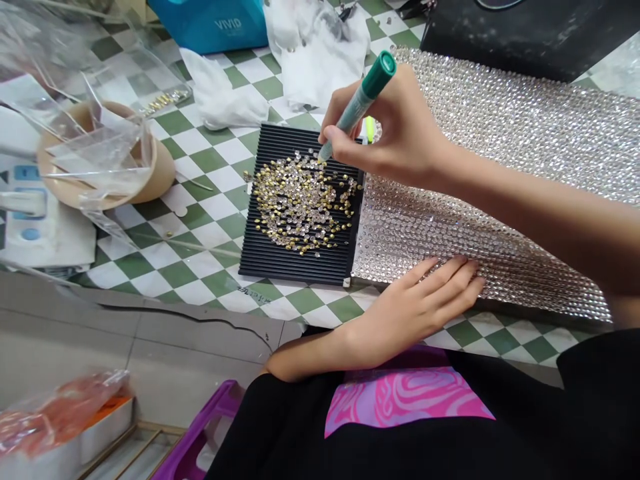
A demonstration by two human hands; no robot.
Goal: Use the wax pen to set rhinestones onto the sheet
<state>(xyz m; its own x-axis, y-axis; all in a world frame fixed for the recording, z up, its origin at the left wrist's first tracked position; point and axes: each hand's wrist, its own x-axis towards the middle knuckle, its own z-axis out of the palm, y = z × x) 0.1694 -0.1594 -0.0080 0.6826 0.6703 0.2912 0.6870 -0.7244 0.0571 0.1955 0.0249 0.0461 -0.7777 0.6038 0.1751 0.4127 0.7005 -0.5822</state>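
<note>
The right hand [385, 133] pinches a green pen [361, 101], tip among loose rhinestones [300, 200] on a black ridged tray [300, 260]; the left hand [425, 300] lies flat, fingers together, on the rhinestone sheet [500, 147] just beside it; both rest on the checkered desk [200, 220].

The tabletop [200, 143] carries a green-and-white checked cover. A black ridged tray [295, 257] lies flat near its front edge, holding loose rhinestones [300, 200]. Touching the tray's right side, a rhinestone sheet [525, 133] spreads across the cover toward the right edge. Left of the tray, a tan bowl [160, 170] sits under clear plastic bags [95, 150]. A printed card [45, 233] lies at the left edge, partly under the bowl. White cloths [225, 97] lie behind the tray. A blue bag [210, 23] and a black box [525, 33] occupy the far edge.
</note>
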